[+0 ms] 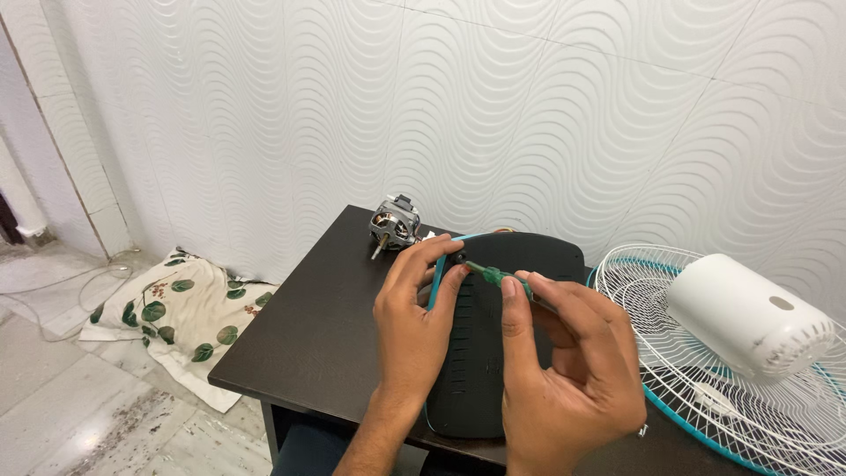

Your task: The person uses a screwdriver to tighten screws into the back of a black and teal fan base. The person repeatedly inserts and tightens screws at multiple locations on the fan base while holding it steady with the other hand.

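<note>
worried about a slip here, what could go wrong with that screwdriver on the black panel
The green screwdriver tip sits right by the left hand fingers steadying the black panel; a slip could jab them. The panel overhangs the table front edge, so pressing might tip it. A loosened screw could roll off the table.

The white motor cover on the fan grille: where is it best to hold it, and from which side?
Probably grip the white motor cover across its smooth rounded middle, coming from above. It lies tilted on the wire grille with its upper side free, and the slotted end offers less plain surface.
</note>
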